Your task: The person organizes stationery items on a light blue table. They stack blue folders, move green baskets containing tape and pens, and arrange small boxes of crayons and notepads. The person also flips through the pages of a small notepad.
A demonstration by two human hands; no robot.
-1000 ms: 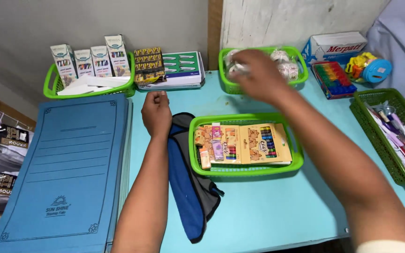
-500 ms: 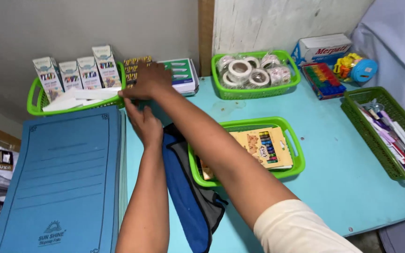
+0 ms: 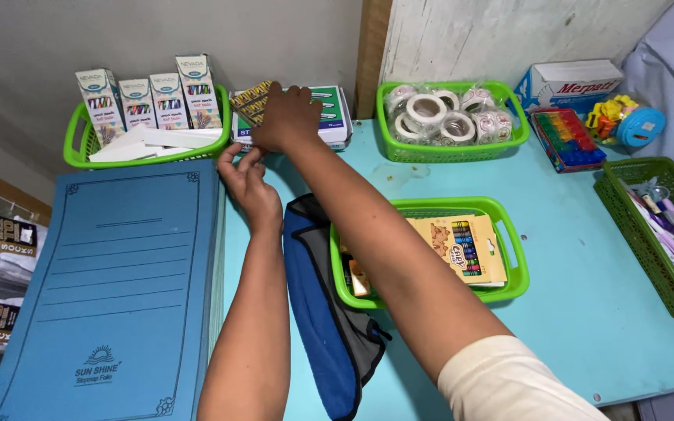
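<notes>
Reaching toward the back edge of the tabletop [image 3: 587, 312], I have both hands at the flat packs stacked there. Starting at the left edge, a blue folder [image 3: 111, 288] lies flat, and behind it a green basket [image 3: 79, 152] holds upright white cartons. Just right of that basket, my left hand [image 3: 247, 183] sits low with fingers [image 3: 232, 156] loosely spread, tips touching the front of the stack of packs [image 3: 329, 117]. My right hand [image 3: 286, 117] crosses over from the right and lies palm-down on the patterned yellow-and-dark pack [image 3: 250, 97], fingers flat and narrow; whether they grip it I cannot tell. I judge this as the picking-up step: the next move calls for curling the fingers under the pack's edge. Further right stand the crayon basket [image 3: 509, 273] and tape basket [image 3: 454, 148].
</notes>
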